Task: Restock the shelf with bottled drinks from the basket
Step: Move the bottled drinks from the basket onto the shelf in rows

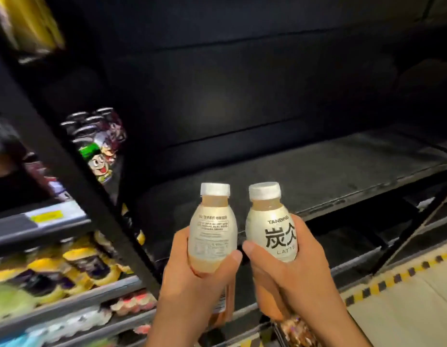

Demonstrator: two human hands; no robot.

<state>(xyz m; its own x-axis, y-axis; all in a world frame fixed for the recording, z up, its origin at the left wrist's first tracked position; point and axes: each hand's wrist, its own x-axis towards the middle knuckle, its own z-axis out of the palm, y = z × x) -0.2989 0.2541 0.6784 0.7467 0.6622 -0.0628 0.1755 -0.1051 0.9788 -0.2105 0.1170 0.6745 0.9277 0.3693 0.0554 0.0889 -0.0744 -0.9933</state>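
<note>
My left hand (192, 279) grips a latte bottle (213, 226) with a white cap, its small-print side toward me. Another bottle seems to hang lower in the same hand, mostly hidden. My right hand (300, 266) grips a second latte bottle (271, 229) showing "TANBING LATTE" on its pale label. Both bottles are upright, side by side, just in front of the dark bare shelf board (305, 176). The basket is barely in view; only a glimpse of items shows below my right wrist.
Cartoon-printed cans (97, 139) stand at the shelf's left end behind a black slanted upright (74, 171). Left shelves hold yellow-lidded cups (74, 266) and pink packs (132, 304). Yellow-black hazard tape (405, 274) marks the floor on the right.
</note>
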